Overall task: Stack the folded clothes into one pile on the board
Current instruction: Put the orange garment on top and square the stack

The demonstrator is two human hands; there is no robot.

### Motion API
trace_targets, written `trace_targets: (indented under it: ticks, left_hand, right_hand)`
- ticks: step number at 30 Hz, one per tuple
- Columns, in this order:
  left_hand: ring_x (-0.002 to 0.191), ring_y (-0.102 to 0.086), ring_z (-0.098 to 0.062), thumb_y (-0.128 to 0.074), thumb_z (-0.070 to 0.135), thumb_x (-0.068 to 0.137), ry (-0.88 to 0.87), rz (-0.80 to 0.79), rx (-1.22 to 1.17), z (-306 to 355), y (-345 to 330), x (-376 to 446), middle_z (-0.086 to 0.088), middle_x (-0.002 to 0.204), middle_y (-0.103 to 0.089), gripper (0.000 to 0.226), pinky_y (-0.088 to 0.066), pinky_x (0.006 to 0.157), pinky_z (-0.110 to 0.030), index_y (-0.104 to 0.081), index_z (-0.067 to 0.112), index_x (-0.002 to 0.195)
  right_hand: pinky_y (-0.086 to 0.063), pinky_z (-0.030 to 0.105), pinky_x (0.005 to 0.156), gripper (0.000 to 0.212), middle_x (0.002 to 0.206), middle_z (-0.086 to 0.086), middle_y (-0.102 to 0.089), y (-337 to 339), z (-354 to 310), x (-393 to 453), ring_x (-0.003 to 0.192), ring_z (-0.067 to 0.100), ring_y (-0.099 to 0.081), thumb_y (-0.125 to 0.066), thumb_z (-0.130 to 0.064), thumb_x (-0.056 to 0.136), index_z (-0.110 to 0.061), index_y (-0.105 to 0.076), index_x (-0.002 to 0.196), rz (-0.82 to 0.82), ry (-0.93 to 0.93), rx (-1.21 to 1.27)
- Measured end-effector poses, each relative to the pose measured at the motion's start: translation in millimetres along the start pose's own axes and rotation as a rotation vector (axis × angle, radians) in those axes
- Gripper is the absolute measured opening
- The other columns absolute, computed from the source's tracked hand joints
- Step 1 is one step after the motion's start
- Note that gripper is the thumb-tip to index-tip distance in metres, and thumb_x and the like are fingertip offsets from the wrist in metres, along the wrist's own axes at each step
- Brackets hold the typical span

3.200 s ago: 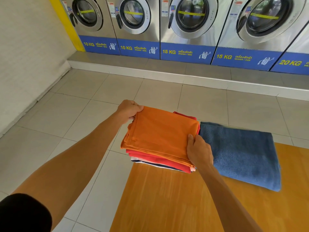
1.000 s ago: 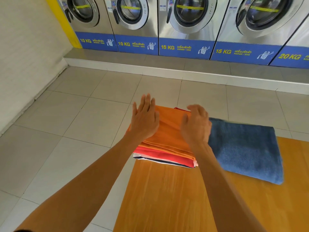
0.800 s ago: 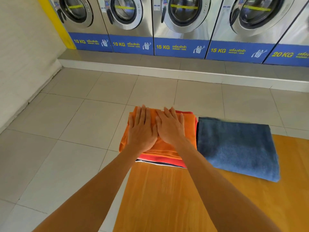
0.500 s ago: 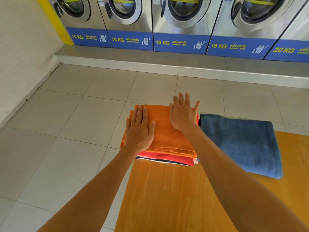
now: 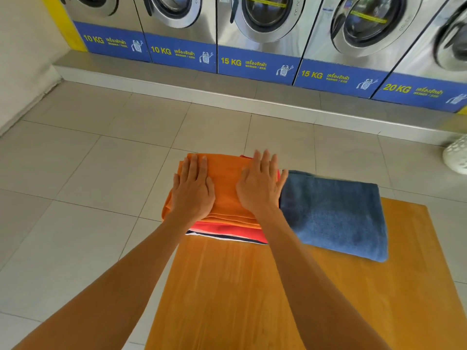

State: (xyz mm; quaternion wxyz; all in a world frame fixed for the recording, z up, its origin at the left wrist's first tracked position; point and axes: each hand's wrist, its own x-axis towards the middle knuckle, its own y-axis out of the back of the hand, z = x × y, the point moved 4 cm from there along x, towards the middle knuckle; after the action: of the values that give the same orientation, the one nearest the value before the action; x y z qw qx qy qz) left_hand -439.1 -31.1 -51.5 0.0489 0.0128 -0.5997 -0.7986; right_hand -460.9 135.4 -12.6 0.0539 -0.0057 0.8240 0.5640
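A pile of folded clothes lies at the far left corner of the wooden board (image 5: pixel 252 294). A folded orange cloth (image 5: pixel 226 188) tops it, over a red garment (image 5: pixel 227 229) and a white and navy striped one (image 5: pixel 222 237). My left hand (image 5: pixel 193 190) presses flat on the orange cloth's left part, fingers straight. My right hand (image 5: pixel 259 185) presses flat on its right part. A folded blue towel (image 5: pixel 336 215) lies on the board right beside the pile, touching it.
A row of steel washing machines (image 5: pixel 265 34) on a raised step lines the far wall. Grey tiled floor (image 5: pixel 88 173) surrounds the board. A white perforated object (image 5: pixel 457 157) sits at the right edge. A pale wall (image 5: pixel 22 59) stands at the left.
Both hands went from gripping the orange cloth's edges to lying flat on top. Since half a second ago they have slid apart across it.
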Motion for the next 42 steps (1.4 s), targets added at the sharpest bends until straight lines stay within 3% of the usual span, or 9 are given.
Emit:
trace_targets:
  ticks: [4, 7, 13, 19, 24, 37, 42]
  left_hand:
    - [0.152, 0.001, -0.026, 0.005, 0.059, 0.089, -0.031, -0.026, -0.061, -7.8, -0.3, -3.1, -0.005, 0.165, 0.003, 0.079, -0.007, 0.122, -0.048, 0.003, 0.018, 0.156]
    - [0.152, -0.001, -0.027, -0.005, 0.053, 0.094, -0.013, -0.033, -0.105, -10.1, -0.7, -2.3, -0.004, 0.165, 0.001, 0.071, -0.011, 0.122, -0.050, 0.001, 0.019, 0.156]
    - [0.149, -0.017, -0.033, -0.004, 0.054, 0.094, 0.089, -0.063, -0.191, -16.0, -2.7, 4.7, -0.004, 0.164, -0.009, 0.066, -0.022, 0.117, -0.056, -0.002, 0.029, 0.155]
    - [0.144, -0.029, -0.035, -0.009, 0.047, 0.103, 0.205, -0.124, -0.294, -16.0, 0.5, 8.6, -0.004, 0.163, -0.015, 0.056, -0.027, 0.113, -0.056, -0.006, 0.029, 0.156]
    - [0.131, -0.046, -0.041, -0.007, 0.052, 0.101, 0.406, -0.128, -0.497, -27.5, 4.6, -5.0, -0.013, 0.150, -0.042, 0.058, -0.036, 0.107, -0.057, -0.012, 0.030, 0.155]
    - [0.129, -0.048, -0.041, -0.006, 0.051, 0.101, 0.415, -0.087, -0.448, -25.2, 2.9, -3.9, -0.014, 0.147, -0.045, 0.059, -0.038, 0.105, -0.056, -0.012, 0.028, 0.155]
    - [0.126, -0.051, -0.042, -0.006, 0.054, 0.100, 0.434, -0.120, -0.276, -24.3, 7.8, -6.3, -0.015, 0.143, -0.050, 0.062, -0.038, 0.103, -0.058, -0.007, 0.026, 0.155]
  right_hand:
    - [-0.001, 0.052, 0.125, 0.061, 0.169, 0.001, 0.000, -28.1, -32.4, -27.1, 0.156, 0.024, 0.004, -0.012, -0.047, 0.105, -0.023, -0.006, 0.160, -0.041, 0.215, -0.046]
    - [0.004, 0.047, 0.125, 0.066, 0.169, 0.000, 0.001, -31.5, -15.7, -21.9, 0.156, 0.022, 0.003, -0.011, -0.054, 0.103, -0.023, -0.003, 0.160, -0.062, 0.159, -0.047]
    - [0.005, 0.047, 0.125, 0.076, 0.168, -0.001, 0.007, -29.8, 18.0, -13.8, 0.155, 0.019, 0.011, -0.012, -0.061, 0.099, -0.020, 0.003, 0.160, -0.085, 0.019, 0.002]
    - [-0.001, 0.048, 0.125, 0.071, 0.168, -0.003, 0.011, -30.0, 36.9, -12.2, 0.155, 0.021, 0.009, -0.011, -0.056, 0.102, -0.020, 0.009, 0.159, -0.108, -0.091, 0.116]
    - [-0.008, 0.047, 0.125, 0.071, 0.168, -0.004, 0.010, -33.3, 35.0, -17.8, 0.155, 0.020, 0.007, -0.015, -0.056, 0.102, -0.020, 0.007, 0.159, -0.087, -0.077, 0.222]
    - [-0.010, 0.051, 0.124, 0.069, 0.169, -0.004, 0.005, -37.7, 32.6, -12.6, 0.155, 0.021, 0.002, -0.015, -0.055, 0.102, -0.023, 0.005, 0.160, -0.061, -0.092, 0.230]
    - [-0.012, 0.054, 0.123, 0.068, 0.169, -0.002, 0.006, -29.9, 30.4, -23.6, 0.155, 0.025, 0.000, -0.016, -0.054, 0.103, -0.022, 0.002, 0.160, -0.066, -0.081, 0.215]
